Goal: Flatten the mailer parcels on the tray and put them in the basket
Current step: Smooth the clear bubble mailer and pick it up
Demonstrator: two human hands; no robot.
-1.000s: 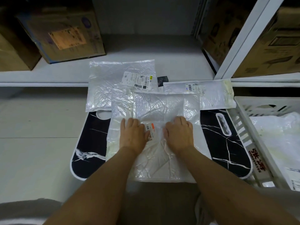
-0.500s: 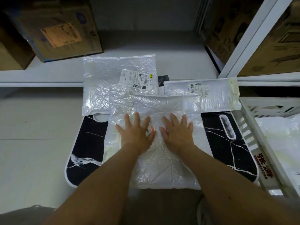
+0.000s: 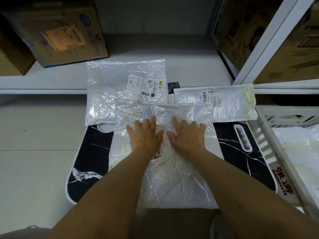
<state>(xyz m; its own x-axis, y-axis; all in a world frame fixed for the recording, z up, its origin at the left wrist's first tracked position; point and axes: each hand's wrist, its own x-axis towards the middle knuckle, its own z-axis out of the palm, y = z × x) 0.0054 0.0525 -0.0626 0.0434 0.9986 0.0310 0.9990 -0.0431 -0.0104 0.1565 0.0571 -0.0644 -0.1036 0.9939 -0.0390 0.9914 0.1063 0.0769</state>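
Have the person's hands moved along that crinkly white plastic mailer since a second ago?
Yes. Both the left hand and right hand slid forward, away from the person, uncovering the mailer's orange-marked label.

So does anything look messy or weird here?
A bit. The long mailer at the far right has yellowish stains along its right end. It and the big mailer hang off the tray onto the shelf. All are crinkled.

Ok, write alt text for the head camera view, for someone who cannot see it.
Left hand and right hand press flat, side by side, on a crinkled white mailer parcel lying on a black marble-pattern tray. Two more mailers overlap the tray's far edge by a shelf of cardboard boxes; a white basket on the right holds another parcel.
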